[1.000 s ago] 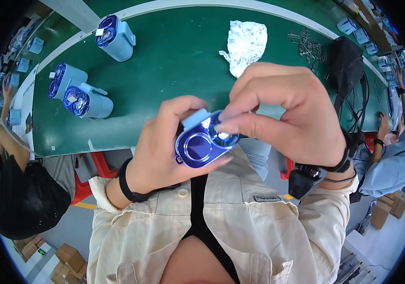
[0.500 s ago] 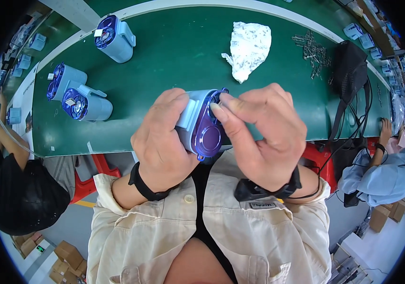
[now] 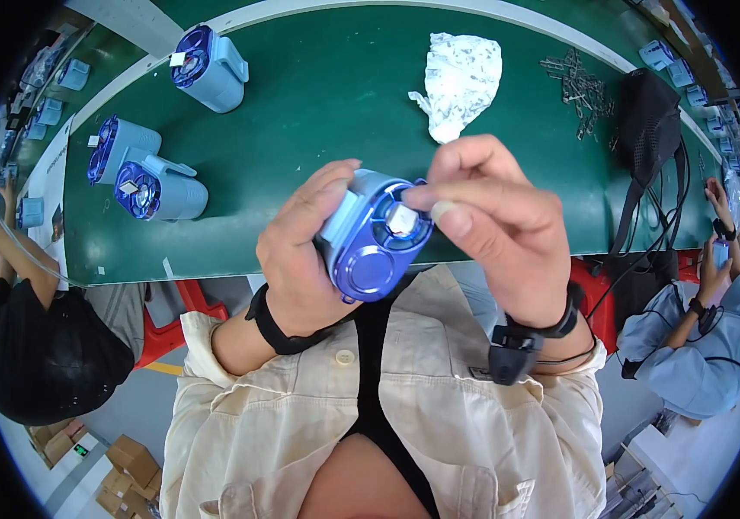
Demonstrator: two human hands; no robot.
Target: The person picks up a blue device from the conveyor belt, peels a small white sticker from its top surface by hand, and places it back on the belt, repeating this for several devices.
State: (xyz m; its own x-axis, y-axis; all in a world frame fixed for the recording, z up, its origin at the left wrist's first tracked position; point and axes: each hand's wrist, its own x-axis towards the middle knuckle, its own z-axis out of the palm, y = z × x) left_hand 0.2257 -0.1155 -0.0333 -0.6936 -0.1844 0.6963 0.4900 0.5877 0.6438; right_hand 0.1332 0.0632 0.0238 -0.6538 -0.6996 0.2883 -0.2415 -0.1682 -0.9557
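A light-blue handheld device (image 3: pixel 368 238) with a shiny purple-blue face is tilted up toward me above the table's front edge. My left hand (image 3: pixel 301 246) is wrapped round its casing from the left. A small white square piece (image 3: pixel 403 221) sits over the round, fan-like opening in the face. My right hand (image 3: pixel 508 225) is at that opening, index finger stretched to its rim beside the white piece. The right thumb lies apart from the index finger, and nothing shows between them. Both wrists wear black straps.
On the green table (image 3: pixel 301 95), several similar devices (image 3: pixel 214 73) stand at the left. A crumpled white speckled bag (image 3: pixel 463 82) lies beyond my right hand. Farther right are small metal clips (image 3: pixel 579 91) and a black bag (image 3: pixel 649 121) with cables. Other people work at both sides.
The right thumb and index finger have drawn apart at the round opening, uncovering the white square piece. The device's face has turned up more toward me. At the right, another person lifts a blue device.
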